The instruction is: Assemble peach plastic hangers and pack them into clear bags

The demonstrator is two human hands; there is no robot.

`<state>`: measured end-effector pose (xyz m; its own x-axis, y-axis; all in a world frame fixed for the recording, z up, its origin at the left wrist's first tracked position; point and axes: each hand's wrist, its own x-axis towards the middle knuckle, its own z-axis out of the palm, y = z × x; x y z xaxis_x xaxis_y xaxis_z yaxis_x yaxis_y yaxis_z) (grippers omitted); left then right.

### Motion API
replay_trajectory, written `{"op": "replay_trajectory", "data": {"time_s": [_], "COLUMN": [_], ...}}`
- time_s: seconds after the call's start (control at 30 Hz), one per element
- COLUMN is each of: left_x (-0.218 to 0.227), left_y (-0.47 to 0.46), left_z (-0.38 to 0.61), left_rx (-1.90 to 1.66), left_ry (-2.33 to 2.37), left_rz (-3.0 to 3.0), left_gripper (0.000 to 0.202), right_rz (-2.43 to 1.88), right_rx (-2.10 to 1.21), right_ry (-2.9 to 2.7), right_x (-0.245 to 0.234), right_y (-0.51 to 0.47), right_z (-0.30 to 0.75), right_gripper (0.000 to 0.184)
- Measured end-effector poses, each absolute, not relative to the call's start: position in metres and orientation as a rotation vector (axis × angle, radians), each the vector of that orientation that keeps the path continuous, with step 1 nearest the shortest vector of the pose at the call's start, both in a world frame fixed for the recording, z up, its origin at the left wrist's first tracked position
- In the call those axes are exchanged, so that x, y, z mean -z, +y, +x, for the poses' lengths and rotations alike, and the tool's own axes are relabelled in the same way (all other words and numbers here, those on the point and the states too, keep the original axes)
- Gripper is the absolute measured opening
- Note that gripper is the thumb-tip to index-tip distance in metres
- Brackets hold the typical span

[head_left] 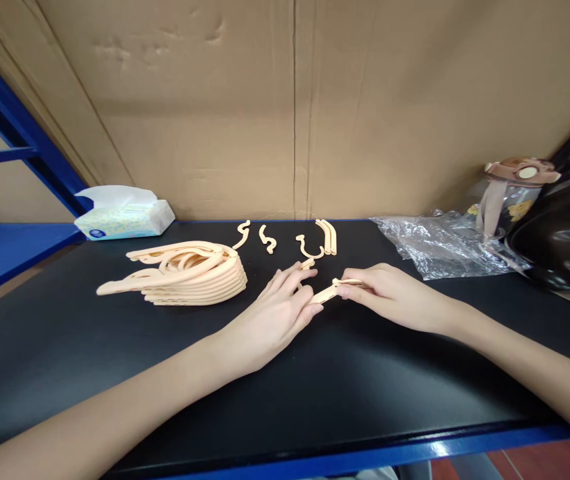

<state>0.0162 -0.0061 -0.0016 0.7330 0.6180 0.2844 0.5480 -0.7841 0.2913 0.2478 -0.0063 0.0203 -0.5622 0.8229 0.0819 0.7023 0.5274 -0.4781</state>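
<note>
My left hand [277, 310] and my right hand [389, 293] meet over the middle of the black table [115, 373]. Together they grip a slim peach plastic hanger piece [325, 292], each hand on one end. The tip of another small peach part [307, 264] shows just above my left fingers. To the left lies a stack of several peach folding hangers [189, 275]. Behind the hands lie loose hook parts [241, 235], [267, 239], [309, 248] and a few straight arm pieces [329, 236].
A tissue pack [123, 213] sits at the back left by the blue shelf frame [15, 127]. Crumpled clear plastic bags [439, 243], a cartoon drink bottle [507, 193] and a dark bag [565, 233] fill the right. Cardboard lines the back wall.
</note>
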Motion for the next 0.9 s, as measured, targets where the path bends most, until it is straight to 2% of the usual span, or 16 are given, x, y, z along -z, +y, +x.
{"op": "replay_trajectory", "data": {"time_s": [0.43,0.73,0.9], "left_x": [0.0046,0.0074,0.0049], "left_y": [-0.0056,-0.0060,-0.0067], "left_z": [0.0180,0.0157,0.0152], "left_rx": [-0.547,-0.516,-0.541], "left_ry": [0.962,0.941,0.910], "left_rz": [2.767,2.803,2.767], "left_gripper": [0.028,0.032,0.033], "right_rz": [-1.268,-1.430,-1.473], "right_rx": [-0.697,-0.372,-0.051], "right_ry": [-2.384,-2.540,-2.597], "right_x": [-0.0144,-0.0202,-0.0194], "right_y": [-0.0057,-0.0100,-0.0111], "right_z": [0.2466,0.2432,0.2421], "right_gripper": [0.044,0.044,0.051]}}
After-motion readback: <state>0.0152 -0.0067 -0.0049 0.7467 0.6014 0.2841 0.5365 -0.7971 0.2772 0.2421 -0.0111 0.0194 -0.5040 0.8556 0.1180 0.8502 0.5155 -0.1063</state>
